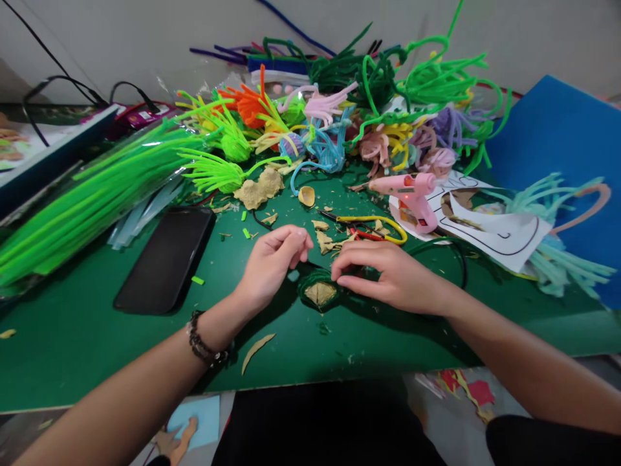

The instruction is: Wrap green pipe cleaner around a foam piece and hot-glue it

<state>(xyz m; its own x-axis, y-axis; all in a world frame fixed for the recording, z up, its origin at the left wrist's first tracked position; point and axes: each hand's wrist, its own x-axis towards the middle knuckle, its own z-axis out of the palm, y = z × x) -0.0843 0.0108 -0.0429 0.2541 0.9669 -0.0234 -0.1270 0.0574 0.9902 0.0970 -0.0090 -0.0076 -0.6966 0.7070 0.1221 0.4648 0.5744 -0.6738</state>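
Note:
A small tan cardboard piece ringed with dark green pipe cleaner [319, 292] lies on the green board [97, 336] between my hands. My left hand [272, 262] has its fingers curled and pinched just left of the piece, at the end of a dark strand. My right hand [388, 275] lies with fingers pressed together on the piece's right edge, holding the green pipe cleaner down.
A black phone [167, 259] lies to the left. A pink glue gun [412, 194] stands on white paper [499, 230] to the right. Scissors with yellow handles [373, 228], cardboard scraps, bright green pipe cleaners [92, 194] and a heap of coloured ones [349, 110] fill the back. Blue foam sheet [567, 142] far right.

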